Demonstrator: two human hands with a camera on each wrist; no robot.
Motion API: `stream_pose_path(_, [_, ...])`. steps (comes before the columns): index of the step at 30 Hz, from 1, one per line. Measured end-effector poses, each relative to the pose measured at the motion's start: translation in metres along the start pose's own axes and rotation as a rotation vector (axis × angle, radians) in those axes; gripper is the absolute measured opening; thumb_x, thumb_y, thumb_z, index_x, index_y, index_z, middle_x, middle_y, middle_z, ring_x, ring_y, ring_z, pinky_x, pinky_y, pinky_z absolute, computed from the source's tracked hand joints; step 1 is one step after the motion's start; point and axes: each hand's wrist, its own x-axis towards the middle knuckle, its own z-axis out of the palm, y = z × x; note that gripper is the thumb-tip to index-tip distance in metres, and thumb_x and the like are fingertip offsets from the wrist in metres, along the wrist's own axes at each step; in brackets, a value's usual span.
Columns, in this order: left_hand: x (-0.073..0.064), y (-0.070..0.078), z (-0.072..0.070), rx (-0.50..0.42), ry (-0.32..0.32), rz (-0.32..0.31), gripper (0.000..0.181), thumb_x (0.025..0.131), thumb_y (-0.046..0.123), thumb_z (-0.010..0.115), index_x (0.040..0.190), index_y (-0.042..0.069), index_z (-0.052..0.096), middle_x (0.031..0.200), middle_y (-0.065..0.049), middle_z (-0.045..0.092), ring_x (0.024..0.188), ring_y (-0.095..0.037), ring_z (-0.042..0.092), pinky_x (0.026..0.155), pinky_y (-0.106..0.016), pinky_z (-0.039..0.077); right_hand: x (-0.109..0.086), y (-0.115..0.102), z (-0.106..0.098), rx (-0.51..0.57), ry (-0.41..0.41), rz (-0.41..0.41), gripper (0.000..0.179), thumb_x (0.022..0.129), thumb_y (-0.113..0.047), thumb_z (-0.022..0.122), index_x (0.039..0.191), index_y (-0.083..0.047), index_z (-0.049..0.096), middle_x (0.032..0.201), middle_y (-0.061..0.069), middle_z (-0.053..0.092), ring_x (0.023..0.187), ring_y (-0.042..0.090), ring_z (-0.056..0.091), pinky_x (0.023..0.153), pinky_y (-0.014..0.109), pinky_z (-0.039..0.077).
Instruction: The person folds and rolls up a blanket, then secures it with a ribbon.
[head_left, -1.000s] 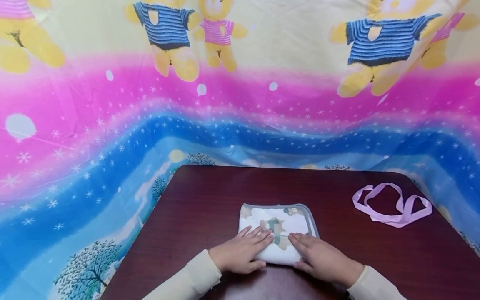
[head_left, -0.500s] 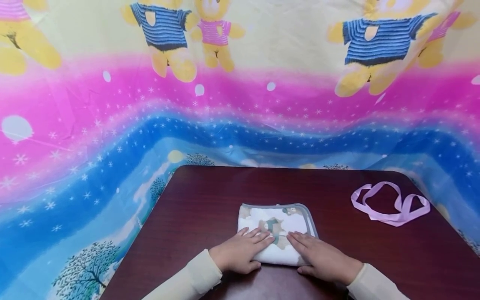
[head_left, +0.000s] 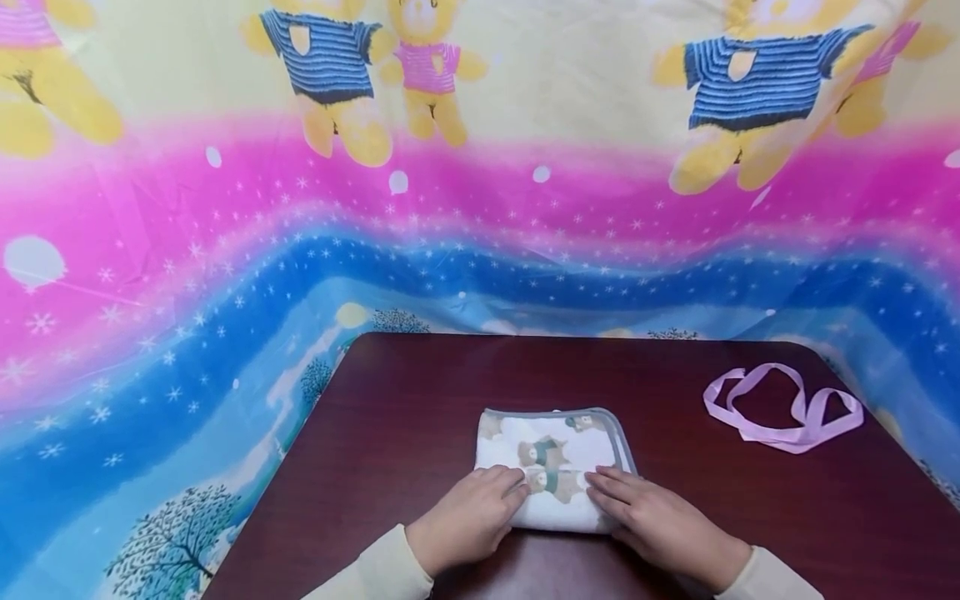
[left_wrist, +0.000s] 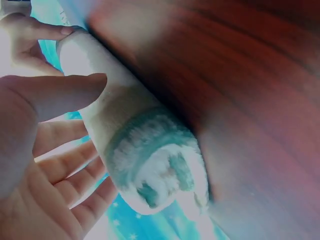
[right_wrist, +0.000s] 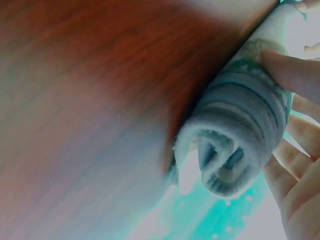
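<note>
My left hand (head_left: 468,517), fingers apart, touches the part-rolled towel (head_left: 558,512) at 12 o'clock; my right hand (head_left: 663,529), fingers also apart, touches it too. Pink ribbon (head_left: 780,437) lies at 2 o'clock. Rolling seems underway; the next turn calls for even pressure.

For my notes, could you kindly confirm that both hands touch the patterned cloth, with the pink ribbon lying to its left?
Almost: the pink ribbon lies to the right of the patterned cloth, as the head view shows; the rest holds.
</note>
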Motion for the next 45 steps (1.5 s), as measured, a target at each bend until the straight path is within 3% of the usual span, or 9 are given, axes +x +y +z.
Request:
stream_pose_path(4, [-0.003, -0.003, 0.000, -0.022, -0.083, -0.048, 0.058, 0.066, 0.028, 0.084, 0.118, 0.009, 0.065, 0.109, -0.004, 0.059, 0.099, -0.019, 0.059, 0.083, -0.032, 0.050, 0.000, 0.001, 0.001, -0.007, -0.018, 0.028, 0.052, 0.077, -0.019, 0.080, 0.123, 0.001, 0.064, 0.126, 0.014, 0.062, 0.112, 0.032, 0.060, 0.086, 0.045, 0.051])
stream_pose_path(8, [-0.007, -0.005, 0.000, -0.036, -0.127, -0.069, 0.069, 0.064, 0.032, 0.087, 0.123, 0.009, 0.063, 0.113, -0.005, 0.060, 0.102, -0.019, 0.060, 0.088, -0.031, 0.049, 0.000, 0.001, 0.002, -0.003, -0.096, 0.078, 0.065, 0.073, -0.025, 0.083, 0.127, 0.002, 0.061, 0.126, 0.015, 0.062, 0.112, 0.030, 0.060, 0.087, 0.044, 0.051])
stream_pose_path(11, [-0.006, -0.005, 0.000, -0.025, -0.107, -0.064, 0.065, 0.063, 0.028, 0.086, 0.121, 0.007, 0.064, 0.111, -0.005, 0.061, 0.101, -0.018, 0.061, 0.086, -0.031, 0.051, 0.000, 0.003, 0.002, -0.001, -0.127, 0.079, 0.069, 0.069, -0.022, 0.085, 0.128, 0.003, 0.060, 0.126, 0.015, 0.061, 0.113, 0.028, 0.060, 0.087, 0.043, 0.051])
stream_pose_path(17, [-0.001, -0.003, 0.003, 0.049, -0.067, -0.064, 0.048, 0.064, 0.017, 0.077, 0.110, 0.007, 0.065, 0.098, -0.002, 0.060, 0.085, -0.018, 0.060, 0.070, -0.031, 0.052, 0.001, 0.006, 0.004, -0.008, -0.110, 0.061, 0.068, 0.061, -0.006, 0.077, 0.126, 0.004, 0.061, 0.123, 0.015, 0.062, 0.111, 0.027, 0.061, 0.087, 0.042, 0.052])
stream_pose_path(26, [0.003, -0.005, 0.006, 0.092, -0.103, -0.088, 0.047, 0.063, 0.013, 0.074, 0.108, 0.010, 0.063, 0.093, 0.000, 0.059, 0.079, -0.017, 0.059, 0.066, -0.032, 0.050, 0.007, 0.007, 0.005, 0.010, -0.139, 0.136, 0.065, 0.063, -0.006, 0.078, 0.125, 0.003, 0.060, 0.119, 0.012, 0.063, 0.106, 0.024, 0.062, 0.085, 0.040, 0.052])
stream_pose_path(36, [0.005, -0.013, 0.005, -0.019, -0.160, -0.123, 0.050, 0.063, 0.018, 0.073, 0.111, 0.012, 0.060, 0.098, 0.004, 0.062, 0.087, -0.014, 0.061, 0.073, -0.030, 0.051, 0.011, 0.012, -0.003, 0.133, -0.214, 0.263, 0.054, 0.070, -0.008, 0.074, 0.123, -0.002, 0.062, 0.115, 0.005, 0.064, 0.102, 0.017, 0.062, 0.082, 0.038, 0.053])
stream_pose_path(45, [0.002, -0.017, -0.002, -0.153, -0.190, -0.164, 0.048, 0.066, 0.017, 0.068, 0.112, 0.015, 0.060, 0.092, 0.009, 0.062, 0.081, -0.012, 0.061, 0.064, -0.029, 0.050, 0.010, 0.013, -0.010, 0.189, -0.244, 0.301, 0.052, 0.071, -0.011, 0.072, 0.123, -0.007, 0.062, 0.111, 0.000, 0.064, 0.096, 0.012, 0.062, 0.080, 0.037, 0.053])
